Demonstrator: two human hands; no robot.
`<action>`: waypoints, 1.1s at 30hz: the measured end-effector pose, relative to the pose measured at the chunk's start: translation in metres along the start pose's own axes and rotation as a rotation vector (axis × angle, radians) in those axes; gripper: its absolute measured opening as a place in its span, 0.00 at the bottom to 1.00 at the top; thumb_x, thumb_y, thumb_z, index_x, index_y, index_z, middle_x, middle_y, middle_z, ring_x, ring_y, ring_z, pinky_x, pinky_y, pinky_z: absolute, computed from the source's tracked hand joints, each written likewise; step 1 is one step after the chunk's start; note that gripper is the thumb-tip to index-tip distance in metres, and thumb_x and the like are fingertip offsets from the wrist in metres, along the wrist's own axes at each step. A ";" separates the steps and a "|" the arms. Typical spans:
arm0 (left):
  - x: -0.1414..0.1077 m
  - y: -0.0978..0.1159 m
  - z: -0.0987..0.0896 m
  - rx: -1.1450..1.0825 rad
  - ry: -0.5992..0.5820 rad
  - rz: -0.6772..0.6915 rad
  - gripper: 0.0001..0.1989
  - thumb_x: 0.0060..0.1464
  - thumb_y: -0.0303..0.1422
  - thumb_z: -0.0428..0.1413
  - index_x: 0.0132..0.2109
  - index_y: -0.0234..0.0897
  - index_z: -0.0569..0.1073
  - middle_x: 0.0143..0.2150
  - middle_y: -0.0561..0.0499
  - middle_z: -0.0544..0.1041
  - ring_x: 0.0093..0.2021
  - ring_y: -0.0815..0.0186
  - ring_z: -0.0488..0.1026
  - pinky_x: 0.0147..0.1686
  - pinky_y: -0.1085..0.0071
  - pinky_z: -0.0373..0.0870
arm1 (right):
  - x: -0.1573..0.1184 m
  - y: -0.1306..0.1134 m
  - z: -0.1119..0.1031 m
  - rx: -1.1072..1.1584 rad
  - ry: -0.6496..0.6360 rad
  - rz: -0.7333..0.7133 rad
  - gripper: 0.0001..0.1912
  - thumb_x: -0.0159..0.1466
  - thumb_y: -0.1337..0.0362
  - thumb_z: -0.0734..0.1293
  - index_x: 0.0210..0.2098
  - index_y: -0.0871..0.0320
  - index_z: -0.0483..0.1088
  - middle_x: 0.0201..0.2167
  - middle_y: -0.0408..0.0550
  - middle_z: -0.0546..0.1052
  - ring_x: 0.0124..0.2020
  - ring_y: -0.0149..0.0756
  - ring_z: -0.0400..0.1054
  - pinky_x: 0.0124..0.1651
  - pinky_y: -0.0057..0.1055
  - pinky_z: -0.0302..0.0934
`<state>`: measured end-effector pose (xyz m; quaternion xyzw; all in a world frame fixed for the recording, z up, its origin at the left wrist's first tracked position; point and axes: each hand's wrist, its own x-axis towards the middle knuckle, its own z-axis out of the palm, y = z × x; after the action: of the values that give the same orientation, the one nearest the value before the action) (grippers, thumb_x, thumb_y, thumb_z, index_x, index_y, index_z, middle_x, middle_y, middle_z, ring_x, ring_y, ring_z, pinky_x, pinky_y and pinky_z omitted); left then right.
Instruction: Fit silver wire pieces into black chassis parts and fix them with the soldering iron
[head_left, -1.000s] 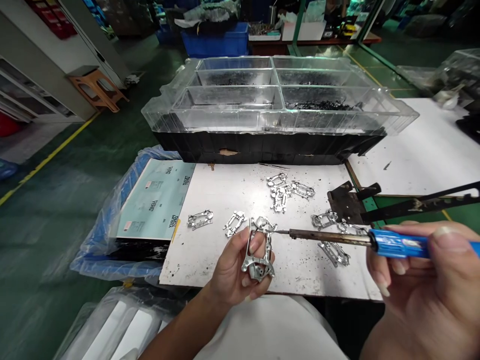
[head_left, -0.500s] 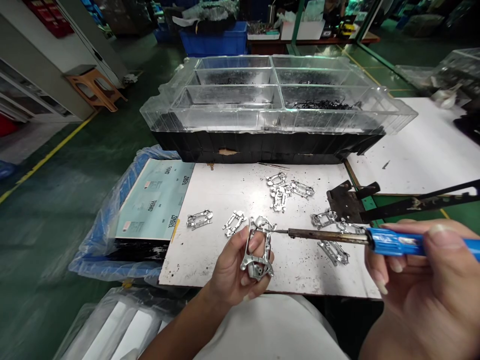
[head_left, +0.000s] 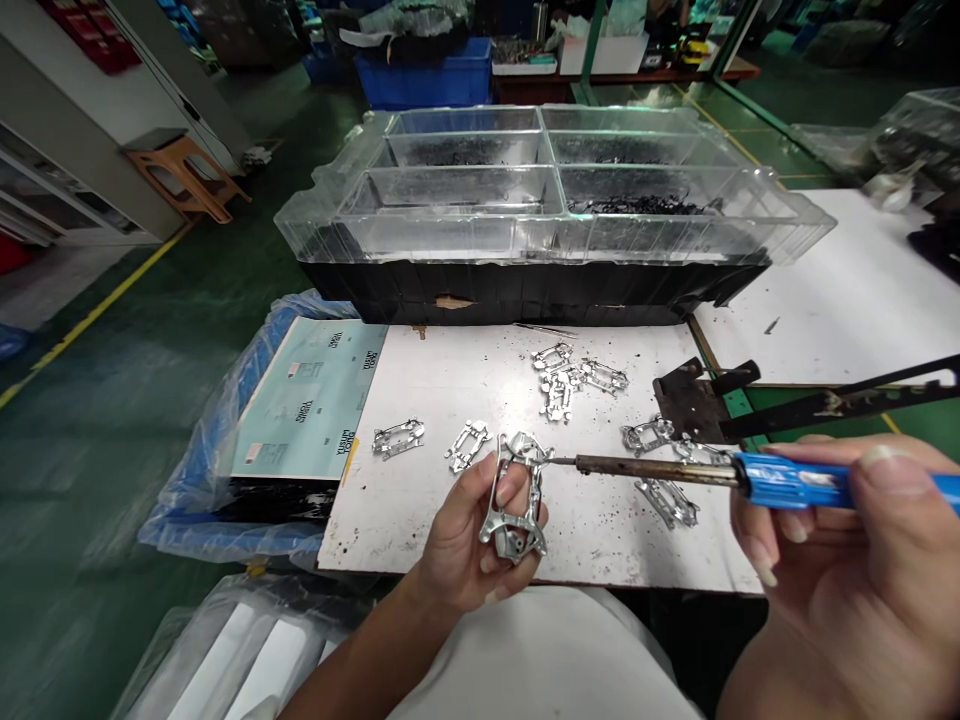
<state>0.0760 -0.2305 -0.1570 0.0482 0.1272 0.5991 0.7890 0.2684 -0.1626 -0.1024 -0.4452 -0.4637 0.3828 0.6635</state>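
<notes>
We record a white tabletop (head_left: 450, 380), strewn with dark specks (head_left: 637, 355). We count eight silver frames (head_left: 557, 395) lying on it: three clustered toward the middle, two separate on the left, three near the right edge, one partly hidden. Along the far side we note a black box (head_left: 525, 295); just before it, a thin rod (head_left: 546, 330) and a brown scrap (head_left: 419, 331).
</notes>
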 end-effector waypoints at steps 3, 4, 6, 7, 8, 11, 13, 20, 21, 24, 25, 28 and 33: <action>0.000 0.000 0.000 -0.014 -0.001 -0.003 0.18 0.64 0.40 0.56 0.28 0.36 0.66 0.17 0.62 0.54 0.15 0.76 0.39 0.10 0.84 0.63 | 0.000 0.000 0.000 -0.004 0.007 0.013 0.10 0.58 0.58 0.74 0.28 0.59 0.78 0.15 0.40 0.68 0.11 0.30 0.57 0.07 0.30 0.47; 0.000 0.001 0.000 -0.020 -0.005 -0.003 0.18 0.64 0.40 0.57 0.28 0.35 0.67 0.17 0.62 0.54 0.15 0.76 0.39 0.10 0.84 0.63 | 0.000 0.000 -0.001 -0.007 0.007 0.012 0.10 0.59 0.58 0.74 0.28 0.59 0.78 0.15 0.40 0.67 0.10 0.31 0.57 0.07 0.30 0.47; 0.000 0.001 0.000 -0.031 -0.013 -0.003 0.18 0.64 0.40 0.57 0.29 0.35 0.67 0.17 0.62 0.54 0.15 0.76 0.39 0.10 0.84 0.64 | 0.000 0.000 -0.001 -0.015 0.001 0.003 0.10 0.59 0.58 0.74 0.28 0.59 0.78 0.14 0.39 0.67 0.10 0.31 0.56 0.07 0.30 0.47; 0.000 0.001 0.000 -0.034 -0.014 -0.003 0.18 0.64 0.40 0.57 0.29 0.35 0.67 0.17 0.62 0.55 0.15 0.76 0.39 0.10 0.84 0.64 | 0.001 -0.001 -0.001 -0.014 0.000 0.004 0.10 0.59 0.57 0.74 0.28 0.59 0.78 0.14 0.39 0.67 0.11 0.30 0.56 0.07 0.30 0.47; 0.000 0.001 0.000 -0.035 -0.013 -0.002 0.18 0.64 0.40 0.57 0.29 0.35 0.67 0.18 0.61 0.55 0.15 0.76 0.39 0.10 0.84 0.64 | 0.001 -0.001 -0.001 -0.012 -0.002 0.008 0.10 0.59 0.57 0.74 0.28 0.59 0.78 0.14 0.39 0.67 0.11 0.30 0.56 0.07 0.30 0.47; 0.000 0.001 -0.001 -0.029 -0.008 -0.002 0.18 0.64 0.40 0.57 0.28 0.35 0.67 0.17 0.61 0.55 0.15 0.76 0.39 0.10 0.84 0.63 | 0.001 -0.001 0.000 -0.013 0.000 0.012 0.09 0.59 0.58 0.74 0.29 0.58 0.79 0.14 0.40 0.66 0.11 0.30 0.56 0.07 0.30 0.47; 0.000 0.001 0.000 -0.026 -0.005 -0.003 0.18 0.63 0.40 0.58 0.28 0.35 0.67 0.17 0.61 0.55 0.15 0.76 0.39 0.10 0.84 0.63 | 0.001 -0.002 0.000 -0.021 -0.002 0.009 0.09 0.59 0.58 0.74 0.29 0.57 0.79 0.14 0.40 0.66 0.12 0.30 0.56 0.08 0.30 0.48; 0.001 0.000 0.000 -0.008 0.001 0.010 0.19 0.64 0.40 0.56 0.27 0.37 0.63 0.17 0.62 0.54 0.14 0.77 0.38 0.08 0.84 0.59 | 0.001 -0.001 -0.001 -0.010 -0.016 -0.001 0.10 0.59 0.58 0.74 0.28 0.58 0.79 0.13 0.39 0.65 0.11 0.29 0.55 0.08 0.29 0.48; 0.001 0.000 0.000 -0.005 0.002 0.012 0.19 0.64 0.40 0.56 0.27 0.37 0.62 0.17 0.62 0.54 0.14 0.77 0.38 0.08 0.84 0.59 | 0.001 -0.001 -0.001 -0.011 -0.016 0.000 0.10 0.59 0.58 0.74 0.28 0.58 0.79 0.13 0.39 0.65 0.11 0.29 0.55 0.08 0.30 0.48; 0.001 0.001 0.000 -0.002 0.014 0.008 0.19 0.63 0.41 0.58 0.27 0.37 0.63 0.17 0.62 0.54 0.14 0.77 0.38 0.08 0.84 0.58 | 0.000 -0.001 0.001 -0.028 0.006 -0.003 0.09 0.59 0.58 0.74 0.28 0.58 0.79 0.14 0.39 0.66 0.11 0.30 0.56 0.08 0.30 0.47; 0.002 0.002 0.000 -0.002 0.021 0.008 0.19 0.62 0.41 0.58 0.28 0.37 0.64 0.18 0.62 0.55 0.14 0.77 0.38 0.08 0.84 0.58 | -0.001 -0.001 0.001 -0.038 0.014 -0.001 0.10 0.59 0.57 0.74 0.28 0.58 0.79 0.14 0.39 0.66 0.10 0.31 0.57 0.08 0.30 0.48; 0.004 0.005 0.001 0.010 0.064 0.038 0.19 0.61 0.41 0.59 0.28 0.36 0.64 0.19 0.61 0.55 0.15 0.77 0.39 0.08 0.85 0.56 | -0.005 -0.005 0.002 -0.062 0.049 0.001 0.11 0.60 0.57 0.73 0.27 0.58 0.77 0.14 0.39 0.66 0.09 0.32 0.59 0.08 0.31 0.47; 0.007 0.010 0.003 0.072 0.123 0.124 0.20 0.61 0.41 0.58 0.27 0.38 0.60 0.19 0.61 0.53 0.16 0.76 0.40 0.09 0.85 0.53 | -0.015 -0.011 0.001 -0.071 0.059 0.026 0.10 0.61 0.59 0.71 0.27 0.58 0.76 0.16 0.40 0.67 0.10 0.32 0.59 0.09 0.31 0.47</action>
<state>0.0688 -0.2202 -0.1533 0.0476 0.1936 0.6437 0.7388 0.2645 -0.1792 -0.0957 -0.4855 -0.4513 0.3615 0.6556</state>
